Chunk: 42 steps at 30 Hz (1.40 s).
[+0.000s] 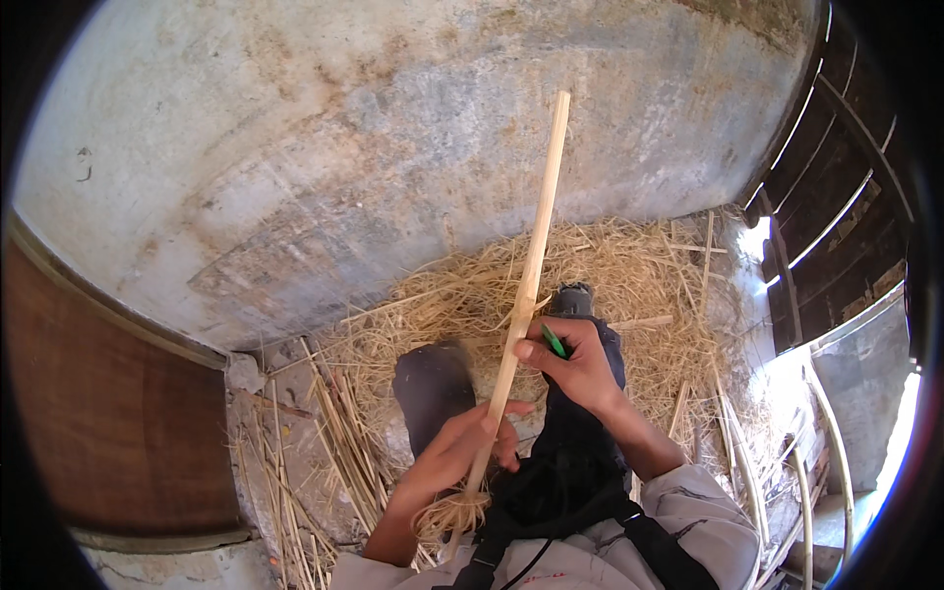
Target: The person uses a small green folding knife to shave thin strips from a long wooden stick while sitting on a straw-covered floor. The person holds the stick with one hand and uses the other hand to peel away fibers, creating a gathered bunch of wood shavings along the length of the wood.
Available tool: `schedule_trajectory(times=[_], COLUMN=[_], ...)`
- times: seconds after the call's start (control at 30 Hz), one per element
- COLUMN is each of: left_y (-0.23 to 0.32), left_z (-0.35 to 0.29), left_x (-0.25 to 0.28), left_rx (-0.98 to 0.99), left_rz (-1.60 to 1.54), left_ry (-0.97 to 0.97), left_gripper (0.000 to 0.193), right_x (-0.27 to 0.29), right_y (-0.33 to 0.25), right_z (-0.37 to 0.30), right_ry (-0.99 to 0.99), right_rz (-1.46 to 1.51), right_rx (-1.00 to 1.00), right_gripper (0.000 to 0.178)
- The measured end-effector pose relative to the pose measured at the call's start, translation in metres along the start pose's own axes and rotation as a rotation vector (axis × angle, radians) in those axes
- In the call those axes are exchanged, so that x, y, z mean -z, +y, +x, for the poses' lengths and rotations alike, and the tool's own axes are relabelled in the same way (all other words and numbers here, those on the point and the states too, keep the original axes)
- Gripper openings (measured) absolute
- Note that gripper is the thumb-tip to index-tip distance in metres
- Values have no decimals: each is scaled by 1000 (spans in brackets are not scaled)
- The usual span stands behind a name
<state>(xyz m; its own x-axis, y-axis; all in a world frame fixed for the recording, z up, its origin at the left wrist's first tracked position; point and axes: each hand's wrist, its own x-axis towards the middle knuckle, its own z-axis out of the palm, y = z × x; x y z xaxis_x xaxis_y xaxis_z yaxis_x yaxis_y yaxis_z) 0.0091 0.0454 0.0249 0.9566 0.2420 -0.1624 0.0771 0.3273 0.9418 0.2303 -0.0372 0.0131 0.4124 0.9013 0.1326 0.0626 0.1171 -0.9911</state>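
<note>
A long, pale bamboo or wooden strip [541,231] slants up from my lap toward the wall. My left hand [457,442] is loosely closed around its lower part, with some fingers reaching past it to the right. Higher up, my right hand [575,359] presses against the strip's right side. A green-handled tool [554,340] is gripped in that hand; only its green part shows, and any blade is hidden. Curled pale shavings [452,513] hang at the strip's lower end, beside my left wrist.
Pale shavings [629,265] are heaped on the floor around my dark-clad legs. Thin strips [344,423] lie at the left, and longer curved ones [831,433] stand at the right. A stained wall [393,147] rises ahead, with a brown panel [118,393] at the left and dark slats [836,187] at the right.
</note>
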Motion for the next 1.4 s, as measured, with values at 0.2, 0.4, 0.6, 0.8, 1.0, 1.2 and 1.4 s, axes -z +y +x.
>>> schedule_trajectory(times=[0.2,0.4,0.6,0.8,1.0,1.2,1.4], left_y=[15,12,-2,-12,-12,-13,-15], left_z=[3,11,12,12,13,12,13], left_x=[32,20,2,-13,-23,-27,-30], left_rx=[-129,-15,-20,-105,-174,-189,-198], left_rz=[381,58,-31,181,365,395,399], left_ry=[-65,76,327,456,535,578,590], left_gripper=[54,43,36,33,31,30,30], right_x=[-4,-17,3,2,0,-2,1], right_y=[-6,-15,-9,-8,-19,-20,-16], right_z=[1,0,-11,-18,-19,-19,-17], right_ry=[6,52,51,97,190,200,225], right_rz=[66,-110,-445,-831,-887,-906,-911], right_rx=[65,203,402,594,644,649,644], right_gripper=[20,22,26,32,32,33,34])
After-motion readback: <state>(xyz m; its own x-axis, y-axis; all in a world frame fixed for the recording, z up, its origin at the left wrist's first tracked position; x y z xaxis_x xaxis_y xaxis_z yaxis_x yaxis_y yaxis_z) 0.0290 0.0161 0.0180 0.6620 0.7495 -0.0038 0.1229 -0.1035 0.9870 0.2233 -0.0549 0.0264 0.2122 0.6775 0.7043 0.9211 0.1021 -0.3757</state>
